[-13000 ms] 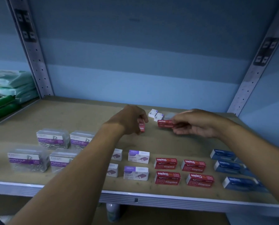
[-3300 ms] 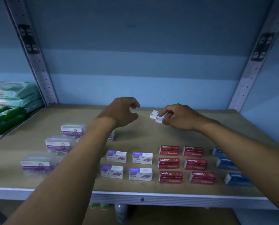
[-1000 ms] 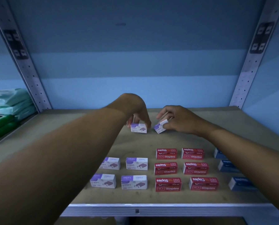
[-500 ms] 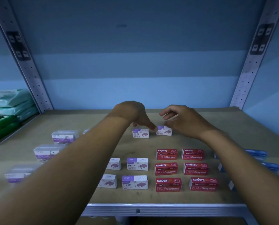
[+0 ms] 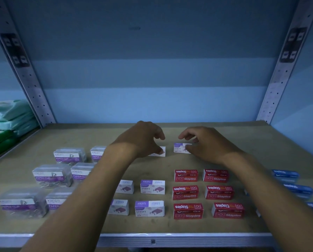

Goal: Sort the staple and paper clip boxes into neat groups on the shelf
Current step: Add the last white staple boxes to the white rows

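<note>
On the wooden shelf, my left hand arches over a white-and-purple staple box, thumb resting on its front. My right hand hovers beside a second white-and-purple staple box, its thumb touching the box's right end and the forefinger raised above. Both boxes lie flat, side by side with a small gap. In front lie more white-and-purple staple boxes, partly hidden by my left forearm, then red staple boxes in two columns. Clear paper clip boxes are grouped at the left.
Blue boxes lie at the right edge, partly behind my right forearm. Green and pale packs are stacked on the neighbouring shelf at the left. Perforated metal uprights frame the bay, and the blue back wall stands behind.
Both hands set the two white-and-purple boxes down side by side at mid-shelf. Since half a second ago the forefingers have lifted off the boxes and the hands have spread slightly.
</note>
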Motion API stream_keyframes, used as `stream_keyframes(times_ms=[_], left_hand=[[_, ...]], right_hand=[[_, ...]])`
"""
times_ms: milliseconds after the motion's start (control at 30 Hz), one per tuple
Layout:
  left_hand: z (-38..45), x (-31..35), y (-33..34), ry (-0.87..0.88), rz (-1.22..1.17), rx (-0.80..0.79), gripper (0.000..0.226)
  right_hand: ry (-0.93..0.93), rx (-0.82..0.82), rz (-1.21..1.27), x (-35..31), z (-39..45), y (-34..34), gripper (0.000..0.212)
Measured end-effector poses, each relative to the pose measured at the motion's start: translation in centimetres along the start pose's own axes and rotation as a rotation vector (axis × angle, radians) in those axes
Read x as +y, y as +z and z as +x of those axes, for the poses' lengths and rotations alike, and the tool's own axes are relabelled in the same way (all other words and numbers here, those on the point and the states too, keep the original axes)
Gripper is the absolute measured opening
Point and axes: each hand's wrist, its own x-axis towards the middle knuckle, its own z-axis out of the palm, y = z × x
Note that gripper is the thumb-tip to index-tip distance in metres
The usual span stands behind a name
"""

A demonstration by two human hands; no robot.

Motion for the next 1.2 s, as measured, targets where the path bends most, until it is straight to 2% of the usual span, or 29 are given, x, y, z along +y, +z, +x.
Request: stream_keyframes(times_ms=[400,733,867,1200], left_hand=[[0.8,-1.4,1.2,0.061,0.004,-0.003,0.024],[-0.1,-1.4,-0.1,-0.004,-0.03,0.071,0.023],[-1.5,-1.6,-1.2,-0.042,-0.035,0.103,0.023],[-4.7,-2.9,-2.6,-0.081,0.006,0.052,0.021]], right_hand=[[0.014,0.091,0.01,0.5,0.5,0.9,0.02],[0.006,0.111,-0.003,-1.0,0.3,0.6,0.023],[-0.005,0.102,0.046,-2.8,-0.1,0.4,0.022],[-0.036,0.014,0.077,-6.3,-1.8,0.6,0.02]])
